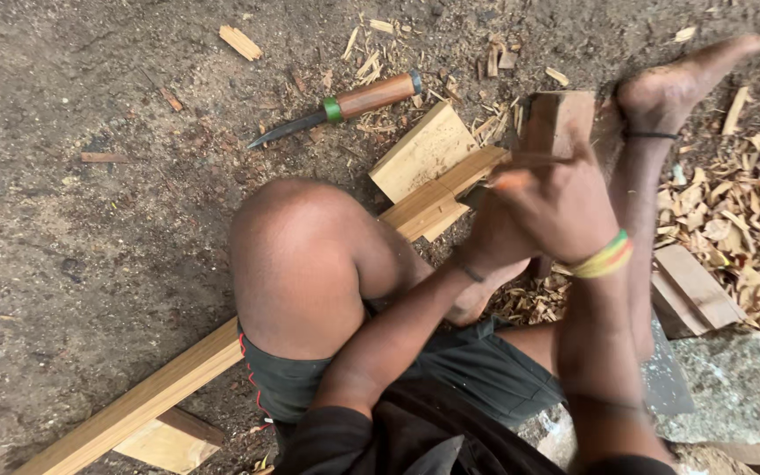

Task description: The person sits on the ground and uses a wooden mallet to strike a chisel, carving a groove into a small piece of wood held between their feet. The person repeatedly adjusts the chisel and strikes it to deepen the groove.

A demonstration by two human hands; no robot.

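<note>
Plank (222, 352) is being cut near its 1 o'clock end: the right hand (565, 211) is closed on a mallet (560, 123), the left hand (494, 233) is closed around a blurred tool. Next, a steady, square strike is called for.

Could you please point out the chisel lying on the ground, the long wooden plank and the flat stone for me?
Chisel (371, 97): head view, on its wooden handle.
Long wooden plank (169, 383): head view, on its bare top face.
Flat stone (736, 391): head view, on its grey top.
</note>
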